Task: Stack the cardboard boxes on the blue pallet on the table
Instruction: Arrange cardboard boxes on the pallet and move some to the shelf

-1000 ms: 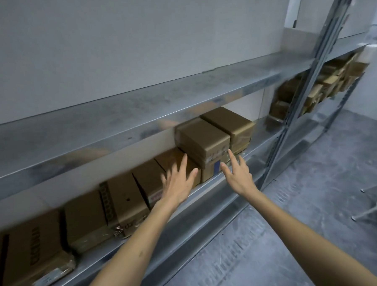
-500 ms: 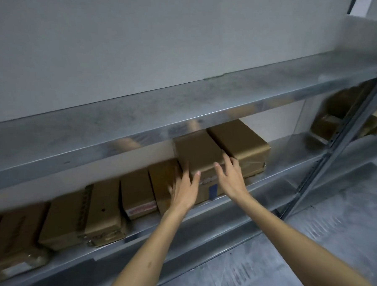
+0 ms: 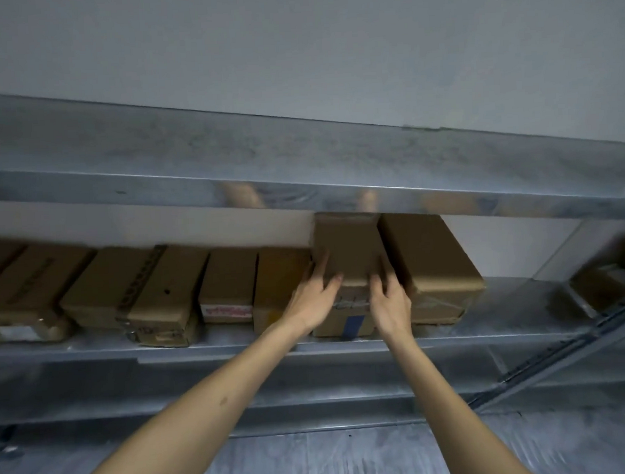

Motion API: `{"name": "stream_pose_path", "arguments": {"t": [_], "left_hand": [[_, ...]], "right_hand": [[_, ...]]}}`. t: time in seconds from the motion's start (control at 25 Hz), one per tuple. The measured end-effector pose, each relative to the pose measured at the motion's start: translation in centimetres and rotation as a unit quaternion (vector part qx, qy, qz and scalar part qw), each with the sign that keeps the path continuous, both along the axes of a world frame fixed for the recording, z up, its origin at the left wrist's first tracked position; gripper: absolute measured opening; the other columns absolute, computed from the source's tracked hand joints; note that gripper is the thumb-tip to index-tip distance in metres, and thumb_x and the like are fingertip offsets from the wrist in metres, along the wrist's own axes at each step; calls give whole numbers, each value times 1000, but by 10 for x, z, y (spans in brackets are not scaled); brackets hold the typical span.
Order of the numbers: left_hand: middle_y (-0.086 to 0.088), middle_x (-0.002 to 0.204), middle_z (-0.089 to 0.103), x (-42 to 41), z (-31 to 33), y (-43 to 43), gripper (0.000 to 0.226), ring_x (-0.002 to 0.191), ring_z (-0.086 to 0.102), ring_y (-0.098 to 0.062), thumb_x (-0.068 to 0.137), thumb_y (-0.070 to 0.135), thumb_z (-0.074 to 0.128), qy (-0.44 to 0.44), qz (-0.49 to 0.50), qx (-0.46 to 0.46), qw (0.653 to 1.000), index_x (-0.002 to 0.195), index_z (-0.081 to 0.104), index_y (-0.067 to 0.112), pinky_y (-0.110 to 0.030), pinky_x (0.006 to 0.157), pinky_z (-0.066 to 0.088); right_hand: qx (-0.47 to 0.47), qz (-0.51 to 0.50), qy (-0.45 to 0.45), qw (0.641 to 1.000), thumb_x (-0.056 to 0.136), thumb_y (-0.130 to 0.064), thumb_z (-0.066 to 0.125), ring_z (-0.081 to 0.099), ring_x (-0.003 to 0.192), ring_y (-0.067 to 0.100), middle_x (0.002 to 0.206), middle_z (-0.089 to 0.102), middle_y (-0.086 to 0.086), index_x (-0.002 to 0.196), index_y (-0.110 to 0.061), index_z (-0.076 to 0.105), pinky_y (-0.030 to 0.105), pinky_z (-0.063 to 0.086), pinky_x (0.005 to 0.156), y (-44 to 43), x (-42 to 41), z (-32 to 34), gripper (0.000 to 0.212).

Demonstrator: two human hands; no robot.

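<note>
The left hand (image 3: 312, 302) and right hand (image 3: 390, 301) clasp one cardboard box (image 3: 348, 249) on the shelf (image 3: 92, 351). The right fingertips are hidden between it and the neighbouring box (image 3: 431, 259). The upper shelf (image 3: 299, 157) covers the box's rear.

The left hand (image 3: 314, 294) and right hand (image 3: 388, 298), which had hovered spread in front of the cardboard box (image 3: 348, 249), reached it and clasped its left and right sides, thumbs over its front edge.

Matt brown cardboard boxes (image 3: 348, 256) on dull, speckled galvanised metal shelving (image 3: 237, 344).
</note>
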State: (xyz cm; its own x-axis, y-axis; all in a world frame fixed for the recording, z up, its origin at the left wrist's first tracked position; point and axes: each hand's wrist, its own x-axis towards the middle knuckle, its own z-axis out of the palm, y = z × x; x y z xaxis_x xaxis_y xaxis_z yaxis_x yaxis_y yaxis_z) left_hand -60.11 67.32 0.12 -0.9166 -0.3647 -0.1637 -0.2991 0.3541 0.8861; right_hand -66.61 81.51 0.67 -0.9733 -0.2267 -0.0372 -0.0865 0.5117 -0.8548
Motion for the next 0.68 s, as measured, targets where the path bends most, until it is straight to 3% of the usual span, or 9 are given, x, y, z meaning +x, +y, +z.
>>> {"name": "stream_pose_path", "arguments": {"t": [0.36,0.52,0.68], "left_hand": [[5,162,28,9,3,11,60,148,30,-26,101,56,38,17,52,22,998,155,13,49,-46,120,25],[7,162,28,33,13,29,51,150,23,-21,104,53,31,40,123,-5,992,154,22,45,-46,121,21],[7,161,28,70,20,35,45,151,16,-16,106,49,27,86,196,-9,977,151,29,47,-41,120,17]], "right_hand": [[-28,28,-16,999,101,-45,45,37,140,27,150,45,3,153,-34,32,43,29,116,8,7,7,55],[-80,83,-59,992,99,-44,52,38,141,26,154,41,-2,152,-32,33,51,37,113,22,18,14,58],[-130,144,-60,979,98,-41,55,40,140,20,154,40,-9,150,-35,38,50,41,110,32,39,28,55]]}}
